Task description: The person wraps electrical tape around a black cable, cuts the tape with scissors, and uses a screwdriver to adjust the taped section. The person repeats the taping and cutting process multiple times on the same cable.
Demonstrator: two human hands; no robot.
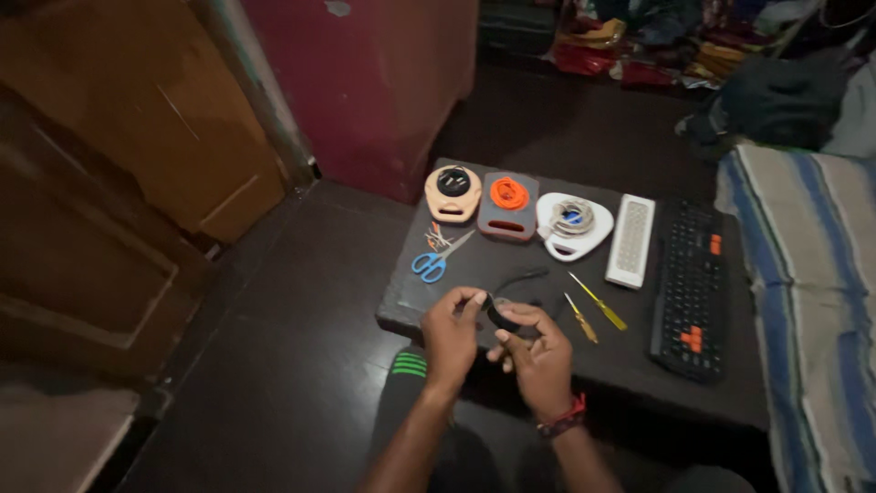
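My left hand point(451, 334) and my right hand point(538, 361) meet over the near edge of a low dark table point(456, 274). Together they pinch a small black curved piece point(498, 313), possibly a strap or cable end; a black cord point(522, 277) trails from it across the table. My right wrist wears a red band point(568, 419). Just right of my hands lie two yellow-handled screwdrivers point(598, 303).
At the table's back stand three small trays: a peach one point(453, 195) with a black coil, a grey one point(507, 208) with an orange coil, a white one point(573, 225) with wire. Blue scissors point(434, 261), a white keypad point(631, 240), a black keyboard point(692, 290). A striped mattress point(808, 292) lies right.
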